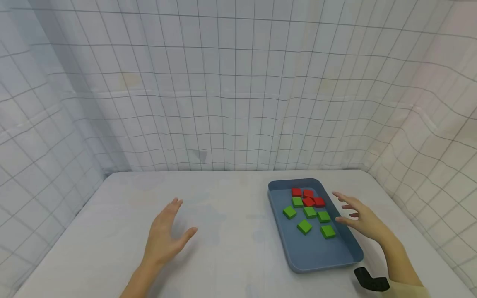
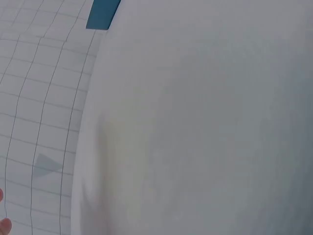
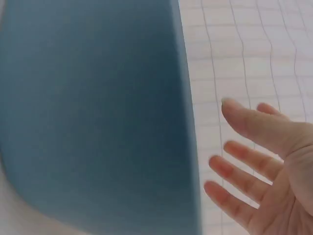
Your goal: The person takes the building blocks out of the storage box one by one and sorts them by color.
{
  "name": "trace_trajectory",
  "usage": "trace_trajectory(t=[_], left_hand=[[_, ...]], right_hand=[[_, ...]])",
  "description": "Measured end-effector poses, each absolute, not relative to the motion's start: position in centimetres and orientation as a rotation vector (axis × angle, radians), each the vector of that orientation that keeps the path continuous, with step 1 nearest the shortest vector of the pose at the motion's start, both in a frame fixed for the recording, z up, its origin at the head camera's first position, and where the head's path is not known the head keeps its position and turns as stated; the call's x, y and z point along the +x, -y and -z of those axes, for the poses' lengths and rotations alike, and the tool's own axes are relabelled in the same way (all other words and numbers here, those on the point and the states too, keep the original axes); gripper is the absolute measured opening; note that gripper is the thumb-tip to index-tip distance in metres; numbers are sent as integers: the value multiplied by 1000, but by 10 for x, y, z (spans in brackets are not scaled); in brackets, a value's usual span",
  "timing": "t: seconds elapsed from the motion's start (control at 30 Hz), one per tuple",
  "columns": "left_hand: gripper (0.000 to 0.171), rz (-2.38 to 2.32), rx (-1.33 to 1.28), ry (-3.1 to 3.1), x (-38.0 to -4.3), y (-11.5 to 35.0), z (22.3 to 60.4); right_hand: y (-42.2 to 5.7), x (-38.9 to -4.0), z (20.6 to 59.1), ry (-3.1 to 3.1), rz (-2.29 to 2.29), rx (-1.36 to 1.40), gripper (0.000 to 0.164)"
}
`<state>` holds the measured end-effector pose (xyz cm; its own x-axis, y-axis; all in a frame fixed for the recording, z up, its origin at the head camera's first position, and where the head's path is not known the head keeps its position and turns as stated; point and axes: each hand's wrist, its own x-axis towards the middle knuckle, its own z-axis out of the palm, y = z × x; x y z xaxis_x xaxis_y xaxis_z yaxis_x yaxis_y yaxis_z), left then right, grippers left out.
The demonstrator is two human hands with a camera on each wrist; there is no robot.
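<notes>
A shallow blue-grey tray [image 1: 316, 256] lies on the right half of the white table, holding several small square blocks. Red blocks [image 1: 296, 192] sit toward its far end, and green blocks [image 1: 304, 227] are spread nearer its middle. My right hand [image 1: 363, 219] hovers at the tray's right edge, fingers parted and holding nothing. In the right wrist view its fingers [image 3: 239, 171] are loosely extended beside the tray wall [image 3: 190, 147]. On the left, my left hand [image 1: 162, 238] is above the bare tabletop, thumb spread from the fingers. Only fingertips [image 2: 5, 226] of it show in the left wrist view.
White grid-patterned curtains [image 1: 234, 82] enclose the table at the back and both sides. The white tabletop [image 1: 231, 231] extends between my left hand and the tray. A black strap piece [image 1: 370, 281] is at my right wrist.
</notes>
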<state>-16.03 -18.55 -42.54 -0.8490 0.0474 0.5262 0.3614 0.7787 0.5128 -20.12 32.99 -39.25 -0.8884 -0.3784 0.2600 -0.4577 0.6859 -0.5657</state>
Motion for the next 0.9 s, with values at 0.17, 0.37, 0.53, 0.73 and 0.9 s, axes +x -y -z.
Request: trace_trajectory(t=[0.17,0.37,0.53,0.73,0.9], left_hand=[[76,1049,-361,2386,-165,165,428],[72,1197,-420,2352,-167,138,429],[68,1280,-485,2310,-171,113,431],[62,1364,-535,2277,-173,84,435],[60,1433,-571,2262,-175,65,435]], right_hand=[[-341,-203,400,2817,-1242,683,62],[-350,-206,408,2872,-1401,578,61],[-355,-207,414,2890,-1495,501,60],[-361,-208,419,2873,-1616,499,59],[-365,-210,423,2902,-1694,507,61]])
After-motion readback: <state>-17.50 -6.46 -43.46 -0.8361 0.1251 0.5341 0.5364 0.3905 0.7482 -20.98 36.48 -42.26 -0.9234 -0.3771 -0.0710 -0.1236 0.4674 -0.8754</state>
